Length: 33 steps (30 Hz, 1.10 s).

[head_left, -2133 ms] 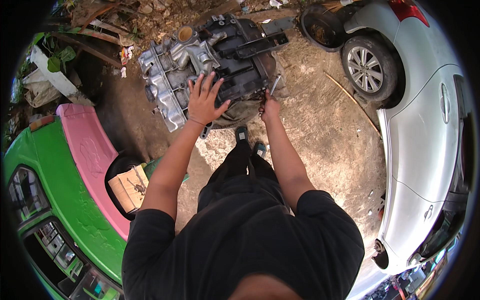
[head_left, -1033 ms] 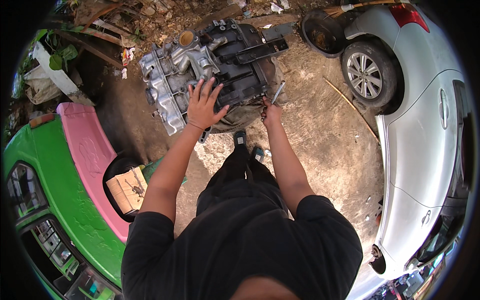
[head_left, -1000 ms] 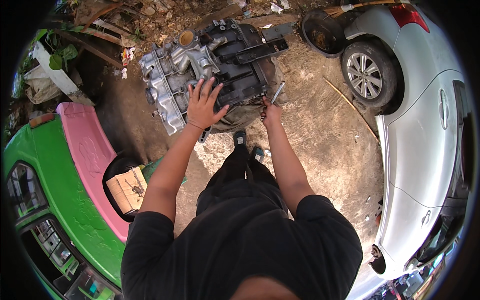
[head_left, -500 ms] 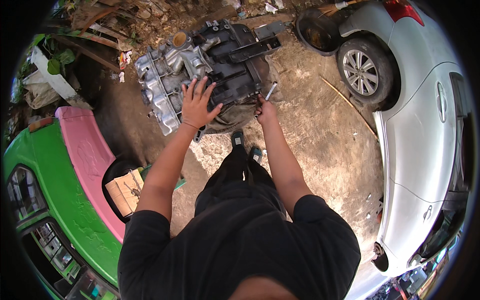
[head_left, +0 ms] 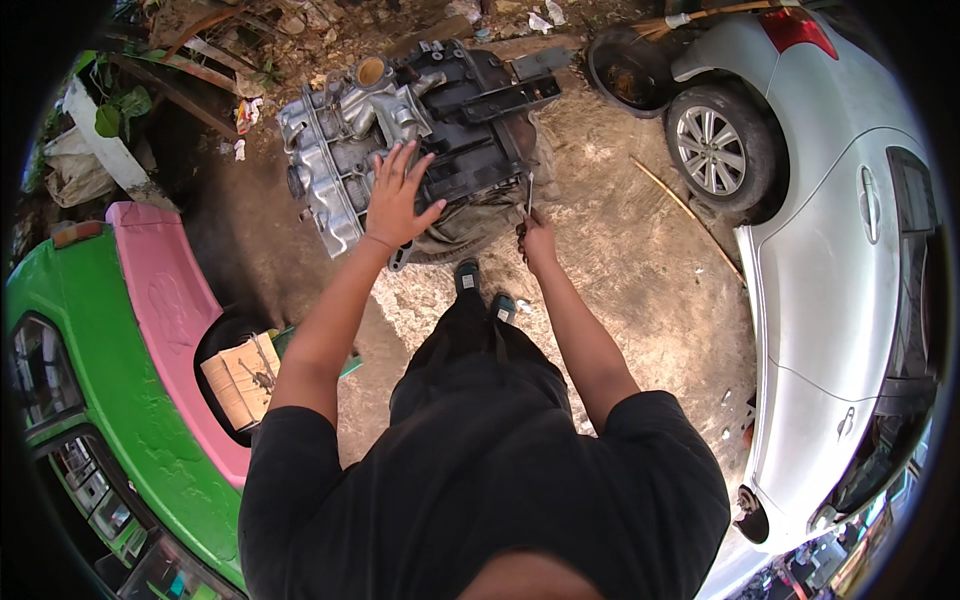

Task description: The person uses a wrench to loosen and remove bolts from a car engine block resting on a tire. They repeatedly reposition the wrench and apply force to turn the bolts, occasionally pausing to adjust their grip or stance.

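A car engine (head_left: 470,120) lies on the ground in front of me, silver castings on its left and dark metal on its right. My left hand (head_left: 400,200) rests with spread fingers on the near side of it. By the engine's near right corner, my right hand (head_left: 537,240) is closed round a slim metal wrench (head_left: 529,190). The wrench points away from me, its far end up against the engine's edge. Whether it sits on a bolt is too small to tell. Grey cloth (head_left: 465,235) shows under the engine's near edge.
A silver car (head_left: 820,290) stands along the right, a black basin (head_left: 625,75) beyond its wheel. On the left is a green and pink vehicle body (head_left: 165,280), with a cardboard box (head_left: 242,380) beside it. A thin stick (head_left: 690,212) lies on the concrete floor.
My right hand has drawn slightly nearer to me, and the wrench has swung from slanting right to pointing away at the engine's edge. The left hand stays on the engine.
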{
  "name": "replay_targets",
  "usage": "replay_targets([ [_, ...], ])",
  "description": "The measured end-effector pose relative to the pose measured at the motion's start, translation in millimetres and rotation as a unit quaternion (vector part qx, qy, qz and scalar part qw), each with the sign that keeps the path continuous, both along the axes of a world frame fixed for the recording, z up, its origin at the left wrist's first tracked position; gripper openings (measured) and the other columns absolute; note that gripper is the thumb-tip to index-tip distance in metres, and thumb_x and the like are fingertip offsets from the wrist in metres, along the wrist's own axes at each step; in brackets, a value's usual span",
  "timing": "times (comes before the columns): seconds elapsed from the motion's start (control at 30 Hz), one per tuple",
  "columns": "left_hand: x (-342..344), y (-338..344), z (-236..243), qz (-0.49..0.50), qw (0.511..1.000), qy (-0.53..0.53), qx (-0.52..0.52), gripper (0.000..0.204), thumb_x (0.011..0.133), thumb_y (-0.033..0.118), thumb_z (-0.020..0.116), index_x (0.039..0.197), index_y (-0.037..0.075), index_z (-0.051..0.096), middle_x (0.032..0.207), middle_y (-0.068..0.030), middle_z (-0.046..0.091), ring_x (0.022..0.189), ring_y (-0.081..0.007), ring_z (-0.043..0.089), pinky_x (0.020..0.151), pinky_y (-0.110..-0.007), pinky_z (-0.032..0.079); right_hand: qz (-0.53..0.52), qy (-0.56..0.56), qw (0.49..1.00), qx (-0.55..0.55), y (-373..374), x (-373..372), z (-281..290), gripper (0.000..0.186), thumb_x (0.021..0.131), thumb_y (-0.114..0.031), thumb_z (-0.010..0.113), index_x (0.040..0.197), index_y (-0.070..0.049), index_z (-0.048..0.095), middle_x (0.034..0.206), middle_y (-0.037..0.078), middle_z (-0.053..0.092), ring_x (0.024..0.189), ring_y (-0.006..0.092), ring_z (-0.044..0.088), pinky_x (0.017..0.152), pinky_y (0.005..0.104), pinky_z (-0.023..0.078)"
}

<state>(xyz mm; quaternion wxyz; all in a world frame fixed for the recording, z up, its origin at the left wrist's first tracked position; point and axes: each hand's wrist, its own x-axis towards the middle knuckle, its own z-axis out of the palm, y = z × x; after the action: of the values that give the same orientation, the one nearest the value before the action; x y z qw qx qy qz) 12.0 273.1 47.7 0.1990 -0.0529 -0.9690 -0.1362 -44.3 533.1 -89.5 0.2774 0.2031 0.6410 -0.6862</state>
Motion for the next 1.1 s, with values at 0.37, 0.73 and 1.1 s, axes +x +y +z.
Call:
replay_targets([
  [0.37,39,-17,17,0.063,0.987,-0.128,-0.076,0.096,0.082,0.056,0.068,0.154,0.013,0.023,0.162,-0.0145,0.012,0.15,-0.0354,0.006,0.119,-0.058,0.002,0.016,-0.047,0.996,-0.076,-7,38,29,0.045,0.1,-0.01,0.043,0.145,-0.012,0.041,0.071,0.001,0.047,0.05,0.0121,0.043,0.044,0.0292,0.039],
  [0.73,30,-59,40,-0.067,0.977,-0.175,-0.1,0.094,0.082,0.059,0.066,0.155,0.018,0.022,0.162,-0.012,0.012,0.15,-0.0339,0.006,0.12,-0.056,0.003,-0.092,-0.02,0.995,-0.034,-53,51,37,0.044,0.1,-0.01,0.043,0.144,-0.006,0.043,0.07,0.002,0.05,0.05,0.0138,0.048,0.043,0.0312,0.042],
  [1.1,28,-105,33,-0.139,0.981,-0.135,-0.013,0.091,0.081,0.057,0.065,0.153,0.013,0.029,0.161,-0.0143,0.016,0.15,-0.0357,0.011,0.119,-0.057,0.003,-0.116,0.014,0.965,0.233,-100,18,-2,0.027,0.086,0.0,0.047,0.104,0.01,0.065,0.078,0.022,0.066,0.061,0.0287,0.065,0.048,0.0409,0.047],
])
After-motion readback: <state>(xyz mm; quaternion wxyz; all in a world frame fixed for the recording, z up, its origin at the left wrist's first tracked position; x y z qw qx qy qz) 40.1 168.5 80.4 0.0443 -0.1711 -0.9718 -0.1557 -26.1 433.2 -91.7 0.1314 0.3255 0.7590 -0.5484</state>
